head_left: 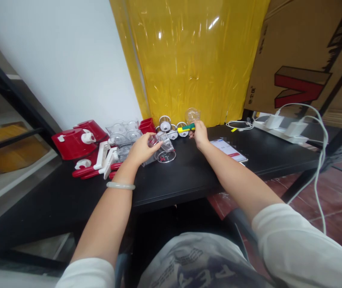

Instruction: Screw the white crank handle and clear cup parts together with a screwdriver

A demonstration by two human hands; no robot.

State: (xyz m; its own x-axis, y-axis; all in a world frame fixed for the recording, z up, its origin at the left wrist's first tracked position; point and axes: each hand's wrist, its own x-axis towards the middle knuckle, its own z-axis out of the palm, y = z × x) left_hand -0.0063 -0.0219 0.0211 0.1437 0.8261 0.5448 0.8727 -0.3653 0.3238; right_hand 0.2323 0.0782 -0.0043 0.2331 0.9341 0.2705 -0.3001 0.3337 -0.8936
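My left hand is closed on a clear plastic container with a wide round rim, tilted just over the black table; a small red piece shows through it. In my right hand is a green-and-yellow screwdriver, its yellow end pointing left; no metal tip can be made out. Several metal-and-white drums stand between and behind my hands. Another clear plastic piece sits behind my right hand. Left of my left hand are several clear containers.
Red housings and white-and-red handles lie at the left, near a red box-shaped part. On the right are a phone, a power strip with white cables, and a large cardboard box. The black table has a front edge near my body.
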